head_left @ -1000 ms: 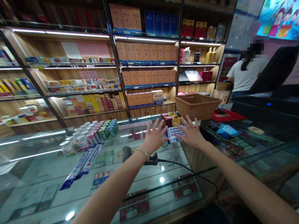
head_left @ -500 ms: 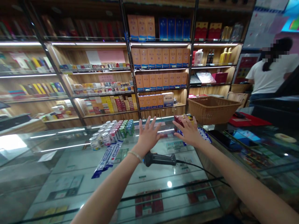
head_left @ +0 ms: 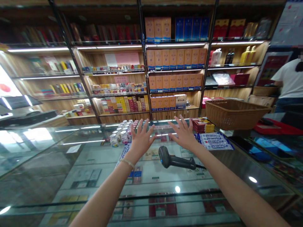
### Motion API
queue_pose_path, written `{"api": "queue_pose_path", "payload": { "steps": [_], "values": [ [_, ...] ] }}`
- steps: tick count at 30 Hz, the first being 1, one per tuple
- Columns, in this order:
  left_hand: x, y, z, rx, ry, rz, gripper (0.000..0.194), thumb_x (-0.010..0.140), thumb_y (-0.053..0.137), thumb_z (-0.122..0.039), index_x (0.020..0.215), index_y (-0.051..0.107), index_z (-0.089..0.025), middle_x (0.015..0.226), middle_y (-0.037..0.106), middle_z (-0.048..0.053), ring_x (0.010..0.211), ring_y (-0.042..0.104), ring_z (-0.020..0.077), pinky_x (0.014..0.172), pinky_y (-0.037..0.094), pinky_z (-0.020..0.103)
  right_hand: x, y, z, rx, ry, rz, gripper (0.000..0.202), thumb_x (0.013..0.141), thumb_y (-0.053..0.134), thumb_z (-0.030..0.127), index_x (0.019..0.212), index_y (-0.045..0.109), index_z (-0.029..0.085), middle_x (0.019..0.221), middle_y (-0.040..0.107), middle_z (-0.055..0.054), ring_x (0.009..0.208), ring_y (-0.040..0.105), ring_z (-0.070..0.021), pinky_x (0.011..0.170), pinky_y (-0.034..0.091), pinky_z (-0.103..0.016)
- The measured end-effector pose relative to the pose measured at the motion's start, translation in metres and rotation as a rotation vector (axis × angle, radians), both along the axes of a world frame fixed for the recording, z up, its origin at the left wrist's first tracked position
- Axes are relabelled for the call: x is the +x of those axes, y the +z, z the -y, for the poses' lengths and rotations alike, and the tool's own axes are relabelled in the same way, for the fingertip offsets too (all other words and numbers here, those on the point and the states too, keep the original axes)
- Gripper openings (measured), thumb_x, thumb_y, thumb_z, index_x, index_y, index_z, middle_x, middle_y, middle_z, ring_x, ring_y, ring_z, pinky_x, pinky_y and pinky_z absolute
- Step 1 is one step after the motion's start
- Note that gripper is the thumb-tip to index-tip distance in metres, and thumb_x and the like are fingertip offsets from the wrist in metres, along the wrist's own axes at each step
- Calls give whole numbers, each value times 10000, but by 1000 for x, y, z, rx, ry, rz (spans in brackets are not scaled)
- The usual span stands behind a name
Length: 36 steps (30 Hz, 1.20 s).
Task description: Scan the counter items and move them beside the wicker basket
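- Showing packs beneath its clear top, the glass desk (head_left: 86, 157) doubles as a display case; yellowish packs (head_left: 68, 209) lie inside on the left, dark red packs (head_left: 163, 206) near the middle.
- Small lidded cans (head_left: 119, 134) stand in rows on top, their contents hidden, partly covered by the left hand.
- Blue-and-white packets (head_left: 123, 153) lie just nearer than those, half hidden behind the left wrist.
- The left hand (head_left: 140, 140) is spread palm down, fingers well apart and holding nothing.
- A barcode scanner (head_left: 176, 160) lies on its side between the forearms, nearer the wearer than both sets of fingers, clear of them; its cord runs behind the right forearm.
- The right hand (head_left: 185, 135) is likewise splayed, fingers bare of any object.
- Red-and-yellow packs (head_left: 202, 125) are stacked just right of its fingers, with more blue-and-white sachets (head_left: 215, 141) in front, near the wrist.
- A wicker basket (head_left: 236, 116) sits farther right; its floor is out of sight, so its contents cannot be told.
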<state>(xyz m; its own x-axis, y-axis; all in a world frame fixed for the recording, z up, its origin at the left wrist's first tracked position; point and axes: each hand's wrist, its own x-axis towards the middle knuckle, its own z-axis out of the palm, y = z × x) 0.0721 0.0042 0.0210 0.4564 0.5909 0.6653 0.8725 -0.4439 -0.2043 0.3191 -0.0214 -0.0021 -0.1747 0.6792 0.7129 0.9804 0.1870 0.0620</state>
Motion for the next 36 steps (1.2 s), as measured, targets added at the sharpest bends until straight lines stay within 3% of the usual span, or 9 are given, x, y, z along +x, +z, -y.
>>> {"api": "queue_pose_path", "payload": {
  "steps": [5,13,20,24,27,31,36],
  "values": [
    [-21,-4,0,-23,59,22,457,988,540,-473,1415,613,-327,1663,371,94,1569,250,356,1243,-22,704,-17,-6,-5,23,7,2,588,1020,435,579,1555,439,335,1654,354,-115,1545,210,-331,1227,29,-640],
    [-39,-20,-2,-49,81,41,446,990,524,-469,1405,620,-338,1675,341,82,1574,241,349,1231,-48,716,-15,-27,-3,19,19,9,557,1028,419,564,1539,459,345,1621,408,-106,1531,249,-313,1237,43,-610],
    [-47,-22,0,-69,141,44,467,979,537,-492,1411,617,-335,1672,354,84,1557,272,360,1236,-36,707,-17,-28,9,27,34,26,551,1031,415,571,1529,470,341,1614,421,-96,1526,255,-299,1244,17,-594],
    [-60,-22,-2,-126,237,78,471,949,583,-482,1383,647,-310,1668,358,112,1550,268,400,1220,16,744,-18,-28,11,28,36,29,554,1032,409,572,1537,456,348,1618,412,-94,1531,244,-296,1243,20,-598],
    [-71,-23,-5,-192,322,49,439,923,620,-480,1313,697,-295,1656,377,136,1547,253,422,1197,77,774,-18,-29,11,32,34,32,547,1032,408,563,1532,466,347,1612,419,-96,1524,256,-304,1242,23,-600],
    [-80,-24,-6,-266,383,-40,297,895,655,-473,1067,791,-273,1648,392,129,1549,239,422,1187,73,784,-17,-29,12,25,31,24,533,1040,385,555,1520,485,347,1612,420,-97,1511,281,-304,1241,34,-601],
    [-85,-27,-6,-303,390,-59,323,869,675,-475,1052,795,-236,1572,487,179,1543,252,436,1189,8,778,-15,-31,11,33,43,26,548,1031,404,550,1537,463,348,1604,430,-97,1507,276,-324,1238,25,-608]
  ]
}}
